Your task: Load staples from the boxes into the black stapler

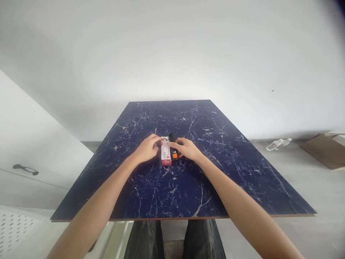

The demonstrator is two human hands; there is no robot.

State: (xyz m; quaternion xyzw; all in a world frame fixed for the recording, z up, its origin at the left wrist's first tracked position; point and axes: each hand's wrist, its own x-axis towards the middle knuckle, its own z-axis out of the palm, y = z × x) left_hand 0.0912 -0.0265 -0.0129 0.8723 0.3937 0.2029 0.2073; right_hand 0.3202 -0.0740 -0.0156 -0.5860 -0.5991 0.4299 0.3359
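Head view puts the work around a small red-and-white box [166,154], lying on the dark blue marbled table [167,194] with its long side running away from the person. Just to the right of the box, close enough that they seem to touch, lies a black item [174,151] with an orange patch [175,155]. The left hand [147,148] is at the box's far left, fingers bent and tips at its far end; I cannot tell whether they pinch it or only rest there. The right hand [188,148] comes from the box's right and appears clamped on the black item, thumb reaching over to the box's edge and fingers down the other side.

As for progress, I judge the work to be under way: box and black item are together and both hands are on them. Neither thing is let go, so the handling looks unfinished (the fingers hide much of the box's far end, and whether it is open I cannot say). Whether anything is inside the box cannot be seen either.
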